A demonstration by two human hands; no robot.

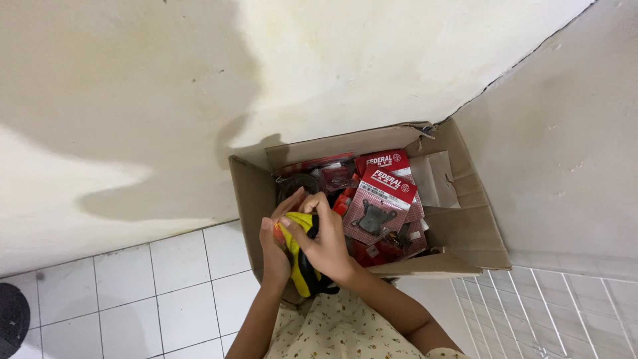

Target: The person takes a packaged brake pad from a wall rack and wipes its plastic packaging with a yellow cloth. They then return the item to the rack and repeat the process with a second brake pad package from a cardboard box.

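Both hands meet just above the near edge of an open cardboard box [465, 229] set in the corner where two pale walls join. Right hand [327, 240] wraps its fingers over a yellow-and-black packet [300, 262], while the left hand [276, 242] grips the same packet from the other side. It sits clear of the box, over its near-left corner. Red carded parts packs [380, 203] fill the box, so most of its contents remain inside. White floor tiles [166, 292] lie alongside.
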